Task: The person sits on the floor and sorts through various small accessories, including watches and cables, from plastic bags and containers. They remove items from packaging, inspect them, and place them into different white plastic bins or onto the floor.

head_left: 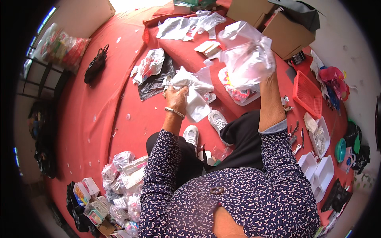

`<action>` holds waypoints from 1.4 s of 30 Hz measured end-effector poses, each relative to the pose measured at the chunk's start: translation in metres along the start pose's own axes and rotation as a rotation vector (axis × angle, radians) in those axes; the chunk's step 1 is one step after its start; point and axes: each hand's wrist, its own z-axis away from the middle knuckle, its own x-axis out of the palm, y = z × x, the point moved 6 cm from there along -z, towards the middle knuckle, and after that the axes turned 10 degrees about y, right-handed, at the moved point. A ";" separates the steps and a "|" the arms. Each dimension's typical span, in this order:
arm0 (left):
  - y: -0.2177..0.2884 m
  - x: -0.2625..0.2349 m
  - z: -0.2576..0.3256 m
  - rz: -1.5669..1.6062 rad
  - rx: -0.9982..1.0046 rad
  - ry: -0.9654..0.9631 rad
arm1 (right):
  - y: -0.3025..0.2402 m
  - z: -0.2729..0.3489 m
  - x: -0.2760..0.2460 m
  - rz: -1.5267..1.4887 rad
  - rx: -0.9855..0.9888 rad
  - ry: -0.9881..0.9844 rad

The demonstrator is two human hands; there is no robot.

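My left hand [176, 98] is closed on a crumpled white plastic bag [196, 95], which hangs out to the right of the fingers. A bracelet circles that wrist. Farther right and higher, a thin, see-through white plastic bag [246, 55] billows around my right hand [270, 70]. The plastic and motion blur hide its fingers. Below this bag stands a white tub [248, 100] with red and colourful small items inside. Beside my left hand, a white bag with red print [150, 65] lies partly over a black plastic bag [156, 85].
Red cloth [131, 115] covers the floor. Cardboard boxes [287, 33] stand at the far right, above a red basket [307, 94]. White trays [317, 174] lie near my right elbow. Bagged small goods [125, 178] pile up at lower left. More white bags [190, 27] lie at the back.
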 end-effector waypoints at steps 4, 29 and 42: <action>-0.005 -0.005 -0.006 -0.117 0.055 0.011 | -0.040 0.018 -0.035 -0.019 -0.182 0.097; 0.013 0.179 -0.047 -1.293 1.252 -0.308 | -0.060 0.063 -0.064 -0.199 -0.272 0.210; -0.144 0.170 -0.117 -1.665 0.871 -0.689 | -0.052 0.064 -0.064 -0.174 -0.253 0.210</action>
